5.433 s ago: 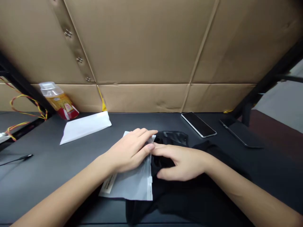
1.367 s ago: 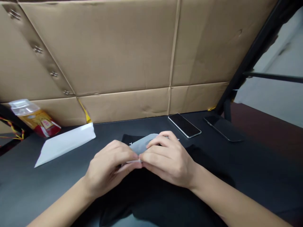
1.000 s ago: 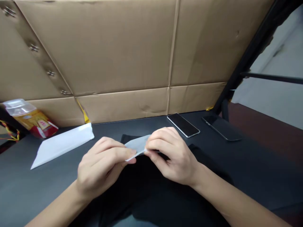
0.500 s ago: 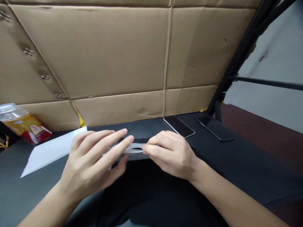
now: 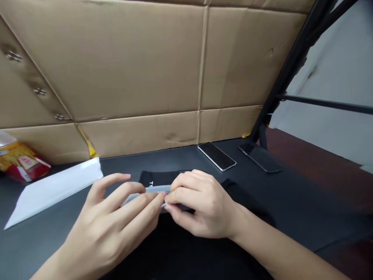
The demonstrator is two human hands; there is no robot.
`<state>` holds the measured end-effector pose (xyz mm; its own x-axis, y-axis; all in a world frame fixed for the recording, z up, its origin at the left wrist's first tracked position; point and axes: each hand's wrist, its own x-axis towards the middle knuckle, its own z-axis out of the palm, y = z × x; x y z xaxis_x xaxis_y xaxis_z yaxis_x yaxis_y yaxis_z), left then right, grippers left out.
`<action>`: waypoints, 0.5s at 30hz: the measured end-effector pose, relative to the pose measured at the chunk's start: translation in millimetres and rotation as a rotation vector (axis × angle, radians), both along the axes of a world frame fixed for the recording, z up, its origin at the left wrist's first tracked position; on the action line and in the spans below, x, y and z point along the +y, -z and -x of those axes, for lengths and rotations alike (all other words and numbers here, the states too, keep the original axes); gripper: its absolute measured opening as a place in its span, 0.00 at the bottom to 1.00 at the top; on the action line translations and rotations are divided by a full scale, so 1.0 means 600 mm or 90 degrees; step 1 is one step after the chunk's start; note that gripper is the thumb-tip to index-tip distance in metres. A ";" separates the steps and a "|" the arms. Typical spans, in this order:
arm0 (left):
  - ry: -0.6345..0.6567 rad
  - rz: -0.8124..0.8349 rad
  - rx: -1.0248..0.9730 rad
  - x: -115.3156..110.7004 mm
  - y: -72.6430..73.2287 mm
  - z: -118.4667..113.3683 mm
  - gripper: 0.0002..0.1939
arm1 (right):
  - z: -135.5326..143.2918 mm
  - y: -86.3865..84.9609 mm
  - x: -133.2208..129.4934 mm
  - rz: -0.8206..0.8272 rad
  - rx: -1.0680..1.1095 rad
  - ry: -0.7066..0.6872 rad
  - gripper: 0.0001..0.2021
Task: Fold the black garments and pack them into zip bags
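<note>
At the front of the dark table, a translucent whitish plastic bag (image 5: pixel 159 189) shows as a narrow strip between my hands. My right hand (image 5: pixel 201 204) pinches its edge between thumb and fingers. Alongside, my left hand (image 5: pixel 116 217) has its fingertips pressed on the same edge, close to the right fingertips; the left thumb is hidden. Just beyond the strip lies a flat black piece (image 5: pixel 157 178) with small white lettering, partly covered by my hands. Dark cloth (image 5: pixel 241 198) extends to the right, under my right forearm.
A white sheet-like packet (image 5: pixel 55 190) lies at left, near a yellow and red container (image 5: pixel 25 161). Two phones, one silver-edged (image 5: pixel 217 155) and one dark (image 5: pixel 259 157), rest at back right. A cardboard wall (image 5: pixel 140 70) and black metal frame (image 5: pixel 284 77) bound the back.
My left fingers have come down from above the bag to its edge, beside the right fingertips. The gap in the bag's edge no longer shows. The view has shifted slightly right.
</note>
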<state>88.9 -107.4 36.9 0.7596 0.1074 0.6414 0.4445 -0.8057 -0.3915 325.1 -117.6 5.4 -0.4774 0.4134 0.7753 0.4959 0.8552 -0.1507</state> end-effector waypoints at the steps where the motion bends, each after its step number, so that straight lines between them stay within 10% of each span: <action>1: 0.009 0.010 0.002 0.001 0.001 0.000 0.07 | -0.001 -0.002 -0.001 0.030 -0.002 -0.009 0.05; 6: 0.028 0.049 0.015 0.014 0.005 0.007 0.11 | -0.014 -0.019 -0.008 0.172 -0.024 -0.018 0.03; 15: -0.001 0.047 -0.044 0.047 -0.005 0.030 0.12 | -0.032 -0.024 0.007 0.062 -0.042 0.066 0.06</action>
